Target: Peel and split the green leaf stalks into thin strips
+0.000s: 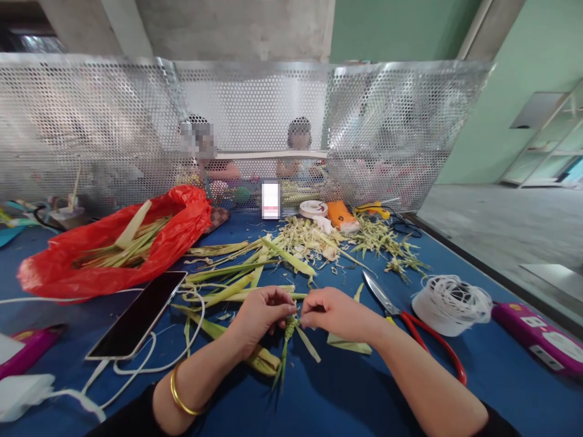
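Fingertips of my left hand (260, 314) pinch a small braided piece of green leaf strips (290, 329), its thin ends hanging down over the table. Close beside it, my right hand (336, 311) has thumb and fingers drawn together. Whatever lies between them is too small to make out. A loose pale strip (310, 346) slants out below the right fingertips. Long pale-green husk leaves (228, 294) lie behind and left of my hands, and a folded leaf piece (348, 345) rests under my right wrist.
Red-handled scissors (412, 331) and a white twine roll (449, 306) lie right. At left are a phone (139, 315) with white cables and a red plastic bag (59, 267) of leaves. Finished-looking green pieces (387, 240) and scraps are behind. Two people sit beyond a perforated screen (387, 115).
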Available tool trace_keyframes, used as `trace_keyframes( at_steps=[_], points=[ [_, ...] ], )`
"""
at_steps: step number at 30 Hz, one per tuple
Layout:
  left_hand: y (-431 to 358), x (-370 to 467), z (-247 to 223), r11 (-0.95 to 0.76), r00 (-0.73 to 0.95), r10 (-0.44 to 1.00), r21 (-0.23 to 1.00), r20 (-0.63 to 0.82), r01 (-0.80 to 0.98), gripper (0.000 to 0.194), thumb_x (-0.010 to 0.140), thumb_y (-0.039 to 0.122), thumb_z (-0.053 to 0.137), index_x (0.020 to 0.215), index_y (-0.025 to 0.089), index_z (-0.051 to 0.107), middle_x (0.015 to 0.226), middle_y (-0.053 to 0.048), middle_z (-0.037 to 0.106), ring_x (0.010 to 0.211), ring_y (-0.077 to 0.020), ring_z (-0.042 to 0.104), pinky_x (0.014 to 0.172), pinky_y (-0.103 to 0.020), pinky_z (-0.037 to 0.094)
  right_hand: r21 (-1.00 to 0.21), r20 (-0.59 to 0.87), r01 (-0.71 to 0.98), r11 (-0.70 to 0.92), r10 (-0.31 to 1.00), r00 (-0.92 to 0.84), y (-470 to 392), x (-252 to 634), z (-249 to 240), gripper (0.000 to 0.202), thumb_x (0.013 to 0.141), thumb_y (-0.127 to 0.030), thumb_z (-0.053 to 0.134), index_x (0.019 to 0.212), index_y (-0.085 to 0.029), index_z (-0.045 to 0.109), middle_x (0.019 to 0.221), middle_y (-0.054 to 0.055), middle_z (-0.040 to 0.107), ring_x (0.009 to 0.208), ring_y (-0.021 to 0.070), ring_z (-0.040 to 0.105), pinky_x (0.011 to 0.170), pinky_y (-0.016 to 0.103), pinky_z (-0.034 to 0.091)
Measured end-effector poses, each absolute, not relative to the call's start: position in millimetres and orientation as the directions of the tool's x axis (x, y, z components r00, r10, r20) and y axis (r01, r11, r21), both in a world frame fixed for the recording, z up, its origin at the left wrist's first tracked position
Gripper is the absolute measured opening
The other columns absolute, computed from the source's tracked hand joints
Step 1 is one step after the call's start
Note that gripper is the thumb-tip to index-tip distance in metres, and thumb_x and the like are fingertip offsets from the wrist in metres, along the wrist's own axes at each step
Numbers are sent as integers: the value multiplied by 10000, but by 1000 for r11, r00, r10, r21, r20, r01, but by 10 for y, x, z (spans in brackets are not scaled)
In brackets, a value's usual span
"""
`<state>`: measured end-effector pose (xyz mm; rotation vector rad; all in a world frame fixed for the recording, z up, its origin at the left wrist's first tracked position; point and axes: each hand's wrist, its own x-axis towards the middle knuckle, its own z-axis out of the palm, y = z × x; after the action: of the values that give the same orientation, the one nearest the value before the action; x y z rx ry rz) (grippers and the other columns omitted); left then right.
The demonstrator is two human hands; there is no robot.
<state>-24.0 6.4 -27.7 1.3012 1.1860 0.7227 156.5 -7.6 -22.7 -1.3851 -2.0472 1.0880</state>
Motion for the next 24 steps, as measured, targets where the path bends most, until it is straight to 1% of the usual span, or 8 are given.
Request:
trace_keyframes(
  at_steps=[2, 5, 8, 9, 14, 19, 21, 24],
  points=[
    [63, -241, -274, 167, 305, 922, 956, -238, 240, 186, 618, 274, 699, 696, 155, 580, 489, 67, 511, 422, -63, 456, 367, -153, 273, -864, -9, 482, 144, 954, -301, -33, 1529, -287, 77, 762, -172, 533, 741, -180, 607, 691, -12, 625, 643, 123, 566, 614, 229, 415],
    [63, -254, -270, 88, 328, 925, 948, -191, 306, 131, 647, 252, 668, 675, 159, 581, 505, 58, 539, 444, -75, 478, 402, -170, 309, -949, 26, 300, 97, 972, -233, 21, 1464, -401, 185, 765, -87, 446, 871, -185, 563, 816, 28, 680, 715, 135, 629, 689, 252, 473],
    [63, -282, -250, -123, 364, 930, 904, -39, 410, 35, 689, 178, 600, 670, 161, 623, 572, 35, 603, 517, -91, 526, 492, -192, 373, -932, 50, 334, 144, 960, -274, 24, 1431, -469, 217, 755, -64, 440, 873, -188, 573, 812, 37, 698, 736, 150, 638, 714, 268, 486],
    [63, -293, -244, -215, 382, 924, 864, 28, 455, 72, 694, 143, 576, 674, 167, 640, 597, 32, 624, 548, -97, 542, 526, -198, 384, -912, 68, 371, 175, 957, -283, 15, 1429, -473, 219, 751, -62, 447, 861, -193, 585, 813, 34, 701, 750, 155, 640, 726, 270, 483],
    [90, -353, -315, -595, 508, 802, 497, 313, 632, 171, 741, 76, 534, 696, 191, 653, 627, 29, 645, 592, -108, 567, 566, -207, 366, -837, 119, 481, 261, 945, -305, -31, 1439, -440, 257, 743, -50, 450, 853, -204, 624, 825, 22, 722, 799, 165, 659, 749, 263, 472],
    [113, -363, -448, -769, 657, 581, 61, 480, 636, 196, 881, 158, 458, 754, 174, 607, 652, -3, 626, 594, -133, 562, 551, -235, 364, -794, 147, 531, 298, 940, -308, -12, 1437, -460, 282, 739, -65, 469, 873, -210, 671, 824, 17, 733, 794, 170, 661, 715, 242, 463],
    [104, -353, -456, -797, 695, 511, -25, 506, 604, 214, 904, 168, 423, 771, 170, 590, 668, -9, 622, 603, -140, 564, 555, -243, 381, -781, 161, 537, 318, 934, -319, 4, 1433, -485, 302, 730, -68, 476, 865, -217, 701, 830, 15, 735, 796, 174, 658, 715, 243, 457],
    [83, -345, -436, -818, 723, 460, -71, 515, 571, 235, 923, 174, 385, 793, 168, 580, 685, -14, 616, 628, -144, 569, 577, -248, 409, -807, 156, 497, 320, 926, -344, 29, 1423, -531, 359, 704, -65, 487, 907, -234, 730, 826, 7, 733, 801, 178, 652, 719, 245, 453]
  ],
)
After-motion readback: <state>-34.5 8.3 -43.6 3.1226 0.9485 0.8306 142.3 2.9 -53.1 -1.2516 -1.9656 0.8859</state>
